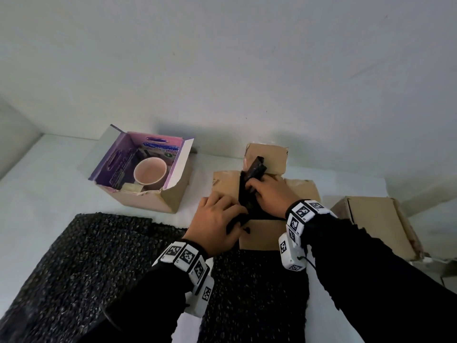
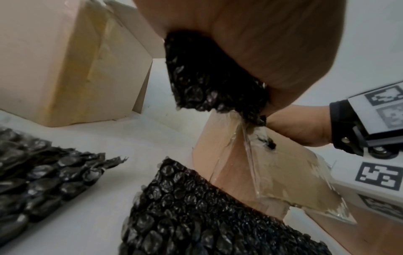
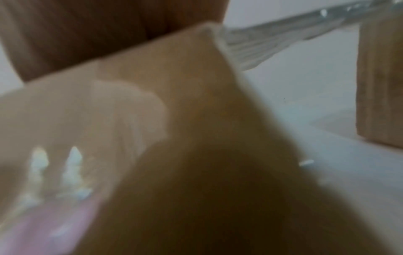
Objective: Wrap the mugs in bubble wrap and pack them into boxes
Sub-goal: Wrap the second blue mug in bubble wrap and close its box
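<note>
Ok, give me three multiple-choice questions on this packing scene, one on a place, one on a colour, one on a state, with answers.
1. Where is the pink mug?
A. in the purple-lined box
B. on the loose sheet
C. in the left hand

2. What colour is the bubble wrap?
A. clear
B. black
C. pink

3. What are both hands doing?
A. resting open
B. holding a wrapped bundle over the open brown box
C. taping a flap

Answers: A, the mug stands unwrapped inside that box; B, sheets and bundle are black; B, left hand and right hand grip it.
</note>
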The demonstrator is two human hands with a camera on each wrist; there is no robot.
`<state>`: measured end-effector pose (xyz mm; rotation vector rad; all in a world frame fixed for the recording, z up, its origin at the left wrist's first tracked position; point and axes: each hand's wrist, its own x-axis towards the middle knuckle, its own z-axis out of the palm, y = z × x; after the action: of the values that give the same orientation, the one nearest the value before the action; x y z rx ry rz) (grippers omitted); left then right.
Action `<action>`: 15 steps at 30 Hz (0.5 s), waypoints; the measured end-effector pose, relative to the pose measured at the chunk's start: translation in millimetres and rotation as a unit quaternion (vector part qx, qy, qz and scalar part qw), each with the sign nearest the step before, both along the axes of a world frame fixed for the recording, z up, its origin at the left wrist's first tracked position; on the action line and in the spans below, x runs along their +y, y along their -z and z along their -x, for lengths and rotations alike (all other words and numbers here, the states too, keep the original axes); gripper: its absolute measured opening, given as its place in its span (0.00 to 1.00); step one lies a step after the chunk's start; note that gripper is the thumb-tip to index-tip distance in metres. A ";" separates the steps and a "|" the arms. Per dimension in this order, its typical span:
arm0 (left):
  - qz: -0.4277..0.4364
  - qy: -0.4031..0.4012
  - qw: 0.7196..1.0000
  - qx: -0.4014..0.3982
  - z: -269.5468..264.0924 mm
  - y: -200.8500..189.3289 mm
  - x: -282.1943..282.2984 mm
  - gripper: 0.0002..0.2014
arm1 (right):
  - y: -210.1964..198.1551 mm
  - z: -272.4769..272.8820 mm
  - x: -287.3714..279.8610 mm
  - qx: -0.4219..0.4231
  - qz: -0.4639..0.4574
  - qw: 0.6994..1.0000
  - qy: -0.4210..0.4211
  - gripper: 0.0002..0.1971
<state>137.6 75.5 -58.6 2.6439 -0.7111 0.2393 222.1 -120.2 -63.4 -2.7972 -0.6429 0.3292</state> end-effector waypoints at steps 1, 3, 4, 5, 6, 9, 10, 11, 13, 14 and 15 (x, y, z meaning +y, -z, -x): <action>0.004 0.000 1.000 -0.001 0.2 1.4 -0.2 0.13 | 1.8 -1.2 -0.5 0.018 0.019 1.000 0.004 0.21; 0.006 -0.001 1.000 -0.003 -0.5 2.6 -0.3 0.13 | -1.3 -3.5 -1.7 0.015 0.038 0.999 -0.016 0.22; 0.004 -0.002 1.000 0.001 -1.0 3.0 -0.5 0.13 | -5.2 -3.5 -1.5 -0.023 0.024 0.999 -0.032 0.19; 0.001 -0.001 1.000 0.004 -1.6 3.4 -0.3 0.13 | -7.0 -3.9 -1.7 -0.085 -0.006 0.996 -0.039 0.14; 0.000 0.000 1.000 0.007 -2.7 3.8 0.0 0.13 | -8.6 -3.4 -2.1 -0.139 -0.048 0.989 -0.023 0.10; -0.001 0.009 1.000 0.010 -5.1 5.1 1.3 0.13 | -5.1 -4.5 -0.6 -0.186 -0.158 0.969 0.041 0.16; 0.001 0.009 1.000 0.009 -5.1 5.2 1.7 0.13 | -1.8 -6.8 1.1 -0.167 -0.167 0.971 0.049 0.18; 0.003 0.007 1.000 0.007 -5.2 5.1 2.1 0.13 | -0.1 -8.1 3.3 -0.143 -0.170 0.974 0.050 0.18; -0.001 0.002 1.000 -0.002 -5.1 5.6 2.6 0.13 | 1.4 -10.2 6.6 -0.135 -0.173 0.975 0.040 0.14; -0.003 0.004 1.000 -0.007 -4.6 5.9 2.8 0.13 | 0.8 -10.4 8.3 -0.148 -0.164 0.975 0.027 0.12; 0.002 0.011 1.000 -0.005 -4.0 5.5 3.0 0.13 | 1.3 -9.8 9.8 -0.154 -0.148 0.977 0.015 0.10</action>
<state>141.6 78.5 -64.0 2.6315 -0.7411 0.2475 232.0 -110.3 -64.6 -2.5824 -0.6507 -0.1984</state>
